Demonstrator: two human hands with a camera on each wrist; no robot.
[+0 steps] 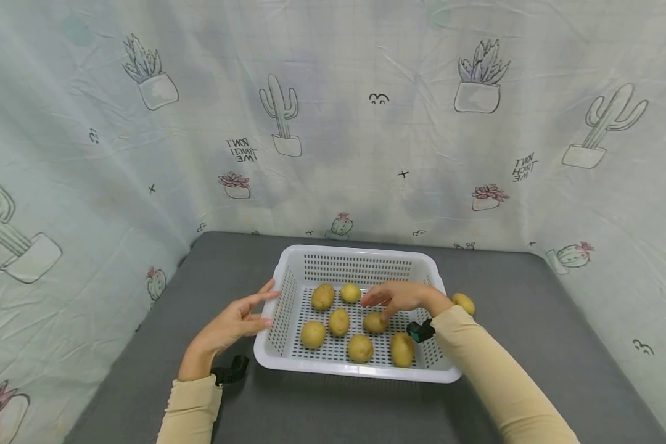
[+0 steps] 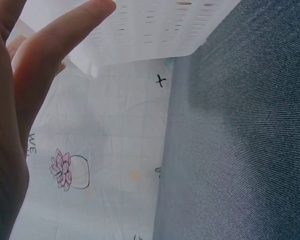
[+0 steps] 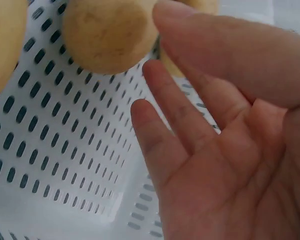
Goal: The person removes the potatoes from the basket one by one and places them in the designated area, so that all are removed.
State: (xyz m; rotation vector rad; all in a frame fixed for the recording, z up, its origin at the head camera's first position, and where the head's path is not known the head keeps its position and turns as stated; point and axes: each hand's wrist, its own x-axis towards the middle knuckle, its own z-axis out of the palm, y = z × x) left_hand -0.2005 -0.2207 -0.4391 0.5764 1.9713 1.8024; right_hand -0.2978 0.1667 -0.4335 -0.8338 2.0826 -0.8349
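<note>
A white perforated plastic basket (image 1: pixel 361 369) holds several potatoes (image 1: pixel 361 348), spread over its slotted floor. My left hand (image 1: pixel 230 324) is at the basket's left side, fingertips right at the rim and thumb stretched along the outer wall. In the left wrist view that thumb (image 2: pixel 65 37) is straight beside the wall. My right hand (image 1: pixel 402 296) reaches over the basket's right half with fingers loosely bent, holding nothing. Nearest to it is one potato (image 1: pixel 374 322) just below the thumb. The right wrist view shows the bare palm (image 3: pixel 225 175) and a round potato (image 3: pixel 110 35) beyond the fingertips.
One potato (image 1: pixel 464 303) lies outside the basket, on the grey table (image 1: pixel 510 345) to its right, partly behind the right forearm. A cloth (image 1: pixel 344 123) printed with cacti hangs at the back and sides of the table.
</note>
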